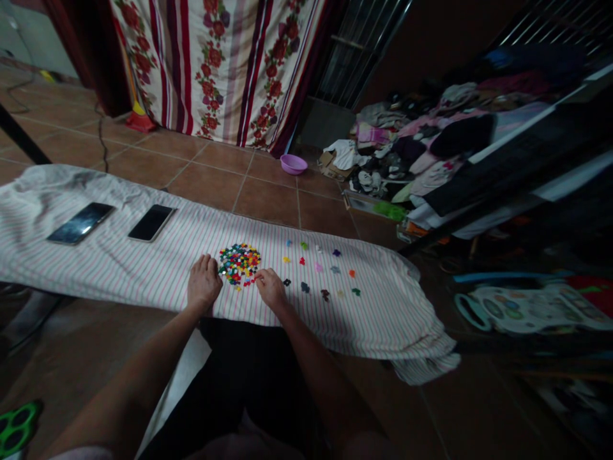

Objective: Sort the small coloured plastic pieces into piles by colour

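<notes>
A round heap of small multicoloured pieces (239,260), like beads or tiny blocks, lies on the striped cloth (191,230). My left hand (205,281) rests on the cloth at the heap's left edge, its fingers lying forward. At the lower right edge of the heap my right hand (271,285) has thumb and fingers pinched together. Red pieces show by those fingertips, but whether one is held is too small to tell. To the right, small single-colour clusters stand in rows, among them a red cluster (302,260), a pink cluster (318,267) and an orange cluster (352,273).
Two dark-screened devices, a larger one (81,222) and a phone (152,223), lie on the cloth at left. Beyond it, a purple basin (294,164) sits on the tiled floor before a flowered curtain (211,70). Clothes (421,140) are heaped at the back right.
</notes>
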`<state>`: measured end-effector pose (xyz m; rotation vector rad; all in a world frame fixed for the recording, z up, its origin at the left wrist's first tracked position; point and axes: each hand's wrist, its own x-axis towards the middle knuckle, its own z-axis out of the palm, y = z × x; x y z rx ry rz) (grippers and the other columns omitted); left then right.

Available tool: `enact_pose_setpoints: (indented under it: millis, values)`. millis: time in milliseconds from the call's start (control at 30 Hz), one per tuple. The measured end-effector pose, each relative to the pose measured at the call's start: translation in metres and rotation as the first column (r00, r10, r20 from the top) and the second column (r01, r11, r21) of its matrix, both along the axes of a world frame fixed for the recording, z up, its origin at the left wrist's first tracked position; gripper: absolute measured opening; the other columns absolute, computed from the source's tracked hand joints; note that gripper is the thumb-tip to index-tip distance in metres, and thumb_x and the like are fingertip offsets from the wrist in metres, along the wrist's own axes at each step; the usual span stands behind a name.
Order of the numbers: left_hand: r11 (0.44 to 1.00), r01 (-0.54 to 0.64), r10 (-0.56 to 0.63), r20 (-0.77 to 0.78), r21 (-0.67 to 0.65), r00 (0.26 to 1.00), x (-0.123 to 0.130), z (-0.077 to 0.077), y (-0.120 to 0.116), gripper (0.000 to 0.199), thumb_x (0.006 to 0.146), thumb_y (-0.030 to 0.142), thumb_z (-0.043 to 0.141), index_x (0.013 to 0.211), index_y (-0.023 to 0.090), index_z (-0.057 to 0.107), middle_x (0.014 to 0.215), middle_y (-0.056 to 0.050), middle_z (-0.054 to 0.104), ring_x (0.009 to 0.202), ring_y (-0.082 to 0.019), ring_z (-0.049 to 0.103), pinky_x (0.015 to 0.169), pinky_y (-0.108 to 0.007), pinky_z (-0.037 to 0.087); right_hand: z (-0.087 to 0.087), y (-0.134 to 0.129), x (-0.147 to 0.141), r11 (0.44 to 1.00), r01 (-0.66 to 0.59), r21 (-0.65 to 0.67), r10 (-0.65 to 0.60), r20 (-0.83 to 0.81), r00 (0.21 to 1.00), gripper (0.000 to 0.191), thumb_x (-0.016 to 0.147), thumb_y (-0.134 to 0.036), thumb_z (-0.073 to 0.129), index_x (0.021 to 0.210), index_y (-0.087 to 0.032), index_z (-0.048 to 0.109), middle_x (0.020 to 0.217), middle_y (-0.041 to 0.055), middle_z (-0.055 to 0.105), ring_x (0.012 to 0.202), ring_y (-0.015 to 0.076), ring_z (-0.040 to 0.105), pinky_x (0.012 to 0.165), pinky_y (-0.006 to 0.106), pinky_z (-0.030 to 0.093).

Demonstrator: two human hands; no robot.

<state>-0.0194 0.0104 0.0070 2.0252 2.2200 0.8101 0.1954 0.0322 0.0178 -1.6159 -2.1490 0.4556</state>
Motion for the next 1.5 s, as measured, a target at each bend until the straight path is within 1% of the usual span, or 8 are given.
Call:
enact_pose_setpoints:
  millis: [233,367,533,633,733,967,1233,1500]
  values:
    - [1.000,-0.011,0.012,-0.048,0.017,0.999,0.000,-0.002,0.001,0.036,0.086,0.016,0.039,0.114,0.009,0.062,0.136,-0.021,0.057,0.135,-0.032,0.045,0.111,-0.046,0.036,0.002,-0.002,-0.003,0.999,-0.041,-0.035,0.043,0.043,0.998,0.021,0.089,-0.014,0.053,0.101,-0.022,0.069,0.096,0.0029,0.063,0.087,0.0145,0.061,0.080,0.023,0.044]
    - [1.000,-0.011,0.012,-0.052,0.020,0.999,0.000,-0.002,0.001,0.037,0.087,0.016,0.039,0.115,0.009,0.062,0.136,-0.021,0.057,0.135,-0.032,0.045,0.111,-0.048,0.036,0.002,-0.003,-0.004,0.998,-0.050,-0.039,0.052,0.043,0.998,0.023,0.087,-0.014,0.055,0.102,-0.023,0.069,0.097,0.0033,0.064,0.090,0.0152,0.061,0.081,0.023,0.045]
    - [1.000,-0.003,0.004,-0.056,0.020,0.998,-0.001,-0.002,0.001,0.036,0.086,0.016,0.039,0.113,0.008,0.063,0.136,-0.022,0.057,0.135,-0.033,0.046,0.112,-0.047,0.037,-0.001,-0.002,-0.001,0.996,-0.090,-0.013,0.090,-0.036,0.995,0.027,0.088,-0.012,0.052,0.107,-0.023,0.067,0.099,0.0032,0.066,0.090,0.0150,0.062,0.084,0.024,0.047]
    - [1.000,-0.005,0.006,-0.052,0.017,0.999,-0.001,-0.003,0.002,0.036,0.086,0.016,0.040,0.113,0.008,0.063,0.136,-0.022,0.057,0.135,-0.033,0.046,0.112,-0.047,0.036,-0.005,-0.002,0.000,0.998,-0.052,0.022,0.053,-0.087,0.995,0.028,0.088,-0.011,0.048,0.108,-0.020,0.066,0.098,0.0043,0.067,0.089,0.0153,0.062,0.085,0.025,0.048]
    - [1.000,-0.006,0.007,-0.035,0.017,0.999,-0.001,-0.003,0.002,0.036,0.086,0.016,0.040,0.114,0.009,0.063,0.136,-0.021,0.057,0.135,-0.033,0.046,0.111,-0.049,0.037,-0.008,-0.002,-0.001,0.999,-0.001,0.049,0.005,-0.091,0.996,0.028,0.088,-0.011,0.047,0.107,-0.019,0.066,0.099,0.0057,0.067,0.089,0.0160,0.063,0.086,0.026,0.048]
    - [1.000,-0.010,0.011,-0.034,0.004,0.999,0.000,-0.002,0.002,0.036,0.086,0.015,0.040,0.114,0.008,0.063,0.136,-0.021,0.057,0.136,-0.033,0.045,0.113,-0.047,0.035,-0.007,0.000,-0.005,0.999,0.031,0.015,-0.031,-0.031,0.999,0.028,0.085,-0.009,0.051,0.106,-0.021,0.066,0.101,0.0052,0.066,0.092,0.0158,0.063,0.087,0.026,0.049]
    - [1.000,-0.004,0.005,-0.052,0.007,0.999,0.000,0.000,0.000,0.036,0.085,0.015,0.041,0.113,0.008,0.062,0.135,-0.021,0.057,0.134,-0.033,0.046,0.112,-0.047,0.036,-0.001,-0.002,-0.008,0.999,0.028,-0.019,-0.028,0.036,0.999,0.023,0.088,-0.012,0.052,0.105,-0.022,0.065,0.101,0.0041,0.065,0.093,0.0149,0.063,0.085,0.024,0.047]
    - [1.000,0.000,0.000,-0.050,0.005,0.999,0.000,-0.001,0.001,0.035,0.086,0.015,0.040,0.113,0.010,0.062,0.136,-0.021,0.056,0.135,-0.033,0.045,0.112,-0.047,0.036,0.002,0.000,-0.012,0.998,0.046,-0.046,-0.041,0.105,0.994,0.024,0.090,-0.013,0.050,0.107,-0.023,0.064,0.102,0.0038,0.066,0.096,0.0147,0.062,0.084,0.024,0.045]
